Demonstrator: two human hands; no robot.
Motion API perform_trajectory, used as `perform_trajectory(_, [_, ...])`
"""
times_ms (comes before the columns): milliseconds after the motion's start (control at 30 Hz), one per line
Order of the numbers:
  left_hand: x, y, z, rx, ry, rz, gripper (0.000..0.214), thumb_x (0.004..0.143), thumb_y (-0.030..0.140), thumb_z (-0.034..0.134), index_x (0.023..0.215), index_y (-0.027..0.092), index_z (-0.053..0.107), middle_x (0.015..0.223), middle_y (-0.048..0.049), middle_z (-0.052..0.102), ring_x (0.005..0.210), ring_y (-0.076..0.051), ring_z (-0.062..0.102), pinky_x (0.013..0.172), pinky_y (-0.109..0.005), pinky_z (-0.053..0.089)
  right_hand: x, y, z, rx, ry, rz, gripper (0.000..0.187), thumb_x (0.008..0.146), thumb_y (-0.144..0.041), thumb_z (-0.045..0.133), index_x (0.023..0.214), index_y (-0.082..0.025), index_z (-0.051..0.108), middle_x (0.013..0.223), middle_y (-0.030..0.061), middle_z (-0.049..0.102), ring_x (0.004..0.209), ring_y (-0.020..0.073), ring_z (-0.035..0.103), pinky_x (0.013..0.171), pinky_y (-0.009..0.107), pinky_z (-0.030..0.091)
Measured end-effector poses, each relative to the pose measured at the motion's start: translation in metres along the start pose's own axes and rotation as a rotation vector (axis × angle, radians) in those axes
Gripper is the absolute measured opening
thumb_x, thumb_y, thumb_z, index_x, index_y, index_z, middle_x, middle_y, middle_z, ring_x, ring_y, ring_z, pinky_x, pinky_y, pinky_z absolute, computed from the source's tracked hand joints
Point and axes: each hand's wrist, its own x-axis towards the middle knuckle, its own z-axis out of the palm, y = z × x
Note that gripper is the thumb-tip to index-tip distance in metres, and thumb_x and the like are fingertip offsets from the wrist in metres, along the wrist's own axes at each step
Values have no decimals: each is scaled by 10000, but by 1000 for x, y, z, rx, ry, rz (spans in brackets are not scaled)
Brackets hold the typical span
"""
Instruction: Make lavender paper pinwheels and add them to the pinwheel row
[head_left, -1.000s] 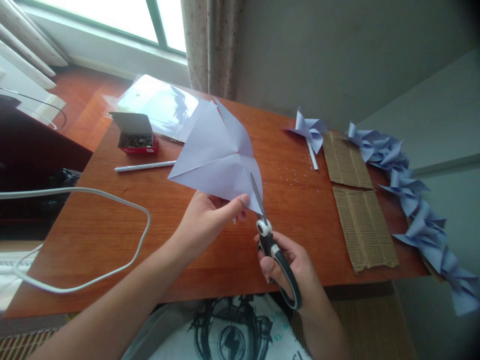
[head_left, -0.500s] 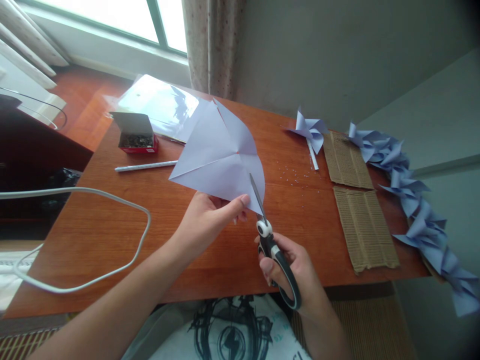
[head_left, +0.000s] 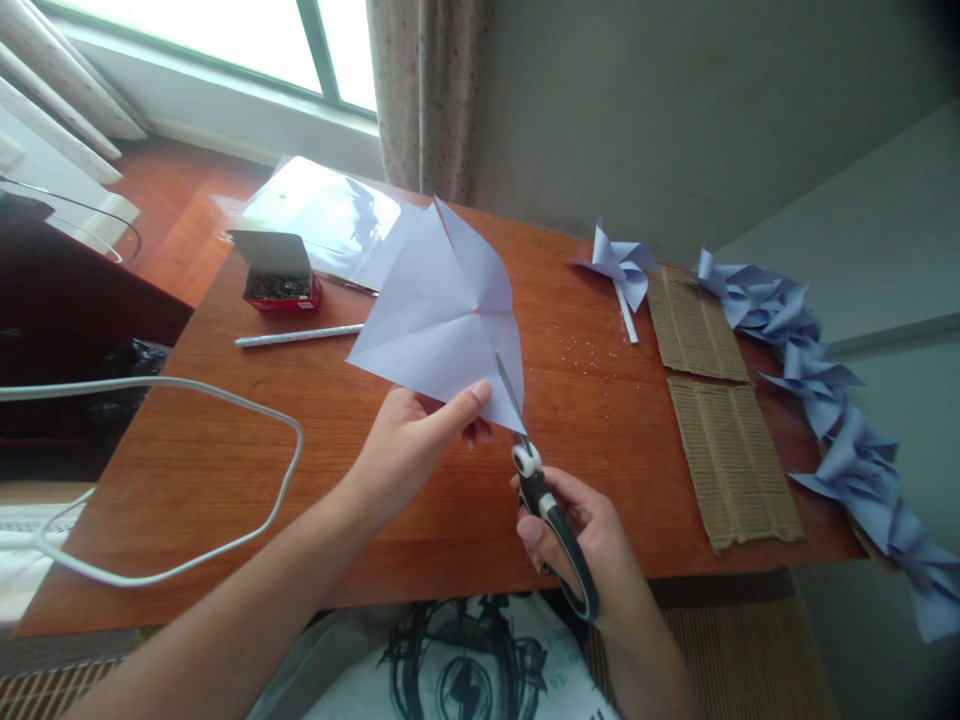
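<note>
A pale lilac sheet of paper (head_left: 427,300), creased and slit from its far corner toward the middle, is held above the table. My left hand (head_left: 431,430) pinches its near edge, thumb on top and fingers beneath. My right hand (head_left: 577,530) grips a pair of scissors (head_left: 536,480) with black and white handles. The upper blade lies over the paper's near right corner, pointing toward the centre; the lower blade is mostly hidden under the sheet. The blades are slightly apart around the corner.
A finished pinwheel (head_left: 619,260) lies at the back right, beside two cardboard pieces (head_left: 731,460); several more pinwheels (head_left: 847,440) line the right edge. On the left are a red box (head_left: 281,290) of small metal pieces, a rolled paper stick (head_left: 300,336), a plastic packet (head_left: 322,215) and a white cable (head_left: 289,460).
The paper's right edge has shifted slightly left and bends a little differently at the blades. Both hands keep their grip, and the scissors have hardly moved.
</note>
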Motion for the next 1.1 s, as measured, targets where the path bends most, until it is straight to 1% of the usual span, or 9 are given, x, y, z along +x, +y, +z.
perform_trajectory(100, [0, -1, -1, 18, 23, -11, 234, 862, 316, 739, 721, 142, 670, 636, -4, 673, 583, -116, 599, 550, -212, 460, -1, -1, 0, 51, -38, 7, 502, 741, -499, 840, 1102, -200, 660, 718, -35, 564, 544, 84, 457, 484, 207, 356])
perform_trajectory(233, [0, -2, -1, 34, 16, -25, 239, 862, 314, 736, 714, 136, 675, 638, -8, 670, 593, -118, 597, 559, -213, 467, -3, -11, 2, 123, -90, -30, 556, 752, -577, 804, 1111, -183, 642, 726, -13, 575, 601, 106, 462, 545, 228, 362])
perform_trajectory(367, [0, -2, 0, 37, -13, -31, 239, 863, 310, 733, 713, 137, 667, 637, -5, 659, 590, -118, 590, 555, -216, 470, -4, -17, 3, 128, -106, -21, 590, 753, -607, 790, 1126, -178, 634, 740, -5, 580, 617, 117, 462, 565, 245, 347])
perform_trajectory(500, [-1, -2, 1, 35, -22, -59, 225, 845, 313, 751, 739, 134, 664, 642, -6, 666, 581, -123, 599, 547, -223, 480, -1, -17, 3, 124, -113, -16, 622, 757, -615, 785, 1169, -178, 624, 751, -4, 589, 621, 118, 479, 574, 244, 359])
perform_trajectory(667, [-2, -2, 1, 33, -52, -86, 212, 830, 303, 760, 750, 137, 654, 620, 6, 665, 554, -118, 603, 530, -216, 483, 3, -16, 4, 124, -108, -38, 616, 763, -608, 783, 1177, -180, 626, 748, -3, 590, 634, 124, 488, 584, 243, 382])
perform_trajectory(800, [-3, 0, 3, 40, -94, -107, 206, 832, 278, 739, 707, 138, 653, 602, 13, 665, 540, -102, 592, 528, -200, 484, 5, -15, 4, 150, -123, -29, 616, 740, -601, 803, 1163, -186, 635, 771, 4, 590, 647, 126, 491, 572, 235, 372])
perform_trajectory(967, [-4, 3, 5, 47, -88, -128, 208, 826, 269, 727, 675, 144, 658, 595, 16, 673, 541, -94, 593, 527, -184, 482, 7, -14, 5, 160, -115, -58, 529, 763, -583, 793, 1096, -198, 650, 761, 0, 587, 638, 122, 479, 568, 238, 364])
perform_trajectory(1100, [-4, 4, 6, 49, -77, -140, 205, 814, 275, 731, 673, 145, 657, 590, 19, 669, 536, -93, 590, 524, -183, 482, 8, -15, 6, 163, -113, -70, 527, 757, -584, 797, 1091, -201, 656, 755, 3, 590, 632, 125, 478, 574, 246, 359])
